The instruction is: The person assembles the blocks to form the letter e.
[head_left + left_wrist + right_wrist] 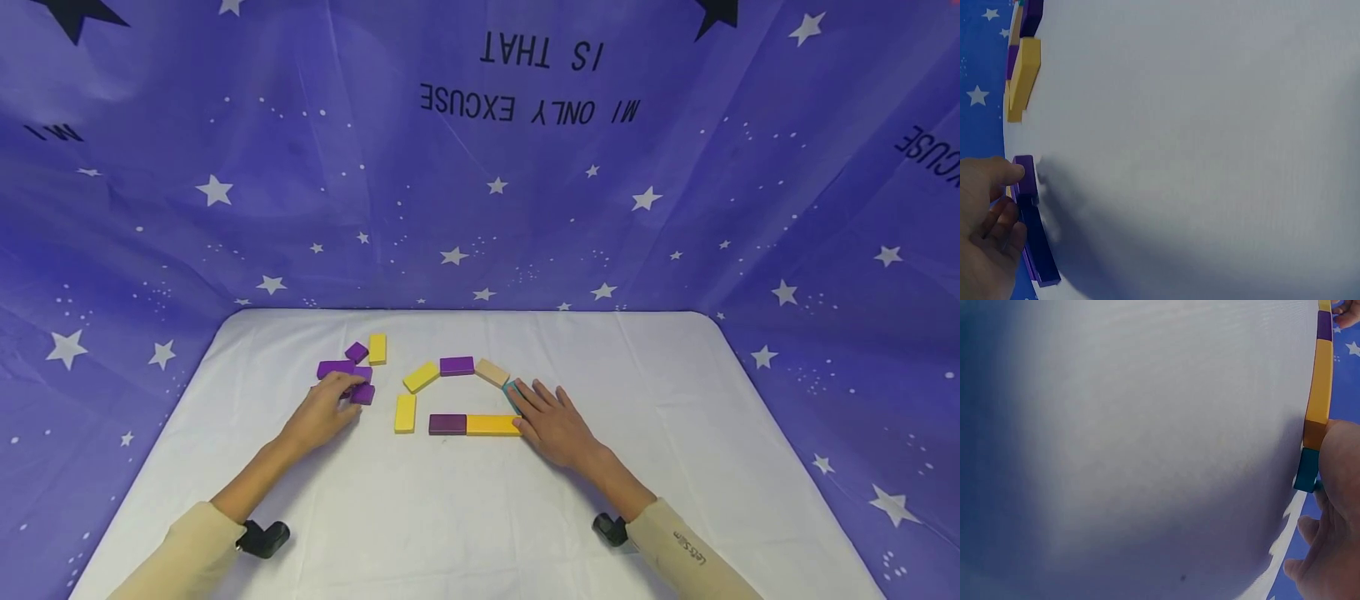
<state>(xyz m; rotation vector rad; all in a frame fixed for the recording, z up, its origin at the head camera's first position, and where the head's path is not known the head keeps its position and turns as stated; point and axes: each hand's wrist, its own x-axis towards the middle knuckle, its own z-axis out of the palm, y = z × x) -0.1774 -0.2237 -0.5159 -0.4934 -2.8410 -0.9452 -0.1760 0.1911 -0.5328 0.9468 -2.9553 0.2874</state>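
Note:
My left hand (318,414) is over a cluster of purple blocks at the left. Its thumb and index finger pinch a small purple block (363,394), and in the left wrist view the thumb tip overlaps that block (1025,181). A longer dark purple block (1039,247) lies beside the curled fingers. On the right, my right hand (558,427) lies with fingers extended across a teal block (512,395). Its thumb is at the end of an orange-yellow block (492,425). The right wrist view shows the teal block (1307,470) against the orange-yellow one.
Blocks form an arch: yellow (405,414), yellow (422,377), purple (457,366), and tan (491,372). Below, a dark purple block (447,425) touches the orange-yellow one. Another yellow block (377,349) stands by the purple cluster. A starry blue-purple cloth (480,208) surrounds the white table (420,517).

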